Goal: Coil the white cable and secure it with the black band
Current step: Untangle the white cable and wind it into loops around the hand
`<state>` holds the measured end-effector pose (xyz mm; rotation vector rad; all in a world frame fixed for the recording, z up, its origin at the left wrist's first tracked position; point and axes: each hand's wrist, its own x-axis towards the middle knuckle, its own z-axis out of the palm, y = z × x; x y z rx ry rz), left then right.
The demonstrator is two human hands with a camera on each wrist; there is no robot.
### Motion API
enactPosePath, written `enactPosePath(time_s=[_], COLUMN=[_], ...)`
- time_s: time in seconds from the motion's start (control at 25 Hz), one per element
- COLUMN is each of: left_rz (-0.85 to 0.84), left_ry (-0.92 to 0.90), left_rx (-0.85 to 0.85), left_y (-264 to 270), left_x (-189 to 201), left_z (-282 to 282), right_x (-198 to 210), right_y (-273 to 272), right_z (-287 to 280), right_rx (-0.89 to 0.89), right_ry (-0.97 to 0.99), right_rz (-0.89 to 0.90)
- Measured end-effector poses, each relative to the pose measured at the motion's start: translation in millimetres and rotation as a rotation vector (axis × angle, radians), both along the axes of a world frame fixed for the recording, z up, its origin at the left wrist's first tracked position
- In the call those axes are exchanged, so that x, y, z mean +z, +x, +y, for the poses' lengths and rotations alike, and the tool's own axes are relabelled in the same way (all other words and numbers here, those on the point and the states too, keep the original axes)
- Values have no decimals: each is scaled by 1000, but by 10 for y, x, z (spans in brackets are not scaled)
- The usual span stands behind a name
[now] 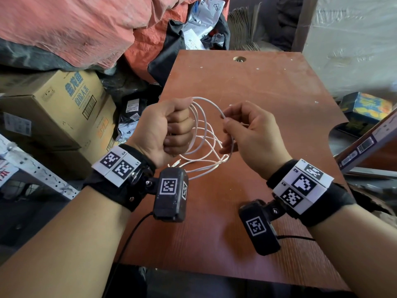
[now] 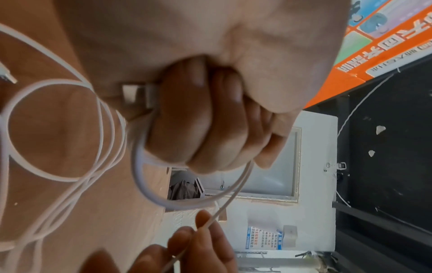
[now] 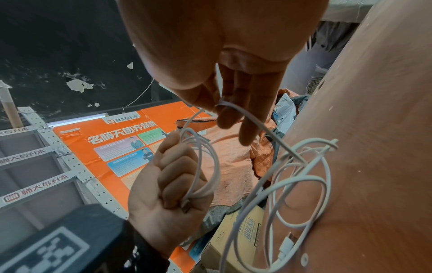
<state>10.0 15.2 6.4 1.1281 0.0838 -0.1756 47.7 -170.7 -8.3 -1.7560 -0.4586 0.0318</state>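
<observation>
Both wrists are seen lowest in the head view; above them the left hand (image 1: 167,130) is closed in a fist around loops of the white cable (image 1: 206,134), while the right hand (image 1: 247,134) pinches one strand over the wooden tabletop (image 1: 257,87).

From the left wrist, curled fingers (image 2: 198,120) trap a connector (image 2: 138,96).

From the right wrist, loose coils lie on the tabletop, and a strand is nipped by otherwise relaxed fingers (image 3: 233,103).

Your left hand (image 2: 210,120) is closed in a fist around the cable (image 2: 145,177) and its plug (image 2: 136,96). Your right hand (image 2: 187,249) pinches one strand below, and loose loops hang over the worktop (image 2: 70,212).
</observation>
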Motion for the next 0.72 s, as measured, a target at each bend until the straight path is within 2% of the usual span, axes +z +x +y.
enactPosePath(time_s=[0.2, 0.48, 0.72], left_rz=[-15, 2, 76], left_ry=[-124, -145, -55], left_rx=[-65, -116, -46], left_y=[4, 6, 21], left_x=[16, -22, -37], left_z=[71, -13, -65], right_x=[5, -122, -152], right_y=[-45, -60, -26], right_z=[27, 127, 133], right_rx=[62, 332, 291], right_ry=[3, -34, 17], right_rz=[52, 120, 216])
